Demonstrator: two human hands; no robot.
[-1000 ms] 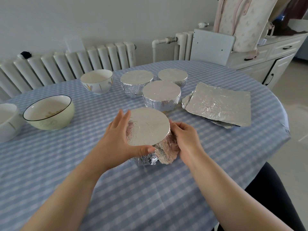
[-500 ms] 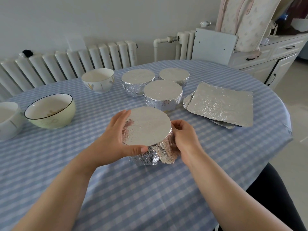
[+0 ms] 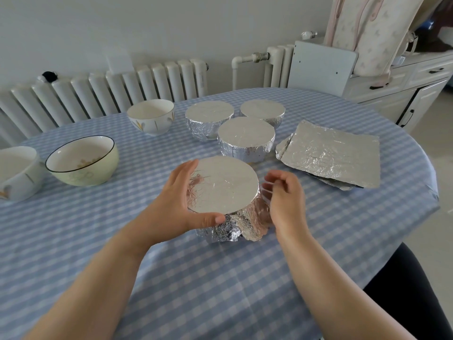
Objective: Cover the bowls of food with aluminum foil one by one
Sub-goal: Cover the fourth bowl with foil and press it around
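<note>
Fingers of the left hand [image 3: 176, 204] curl round the foil-wrapped bowl [image 3: 224, 185] at frame centre on the surface [image 3: 220, 278], the right hand [image 3: 285, 197] loosely curled beside it, so squeezing could tear the foil.

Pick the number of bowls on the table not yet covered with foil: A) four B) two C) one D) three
D: three stand open at the left, the white bowl, the green bowl and the edge bowl; four others wear foil.
</note>
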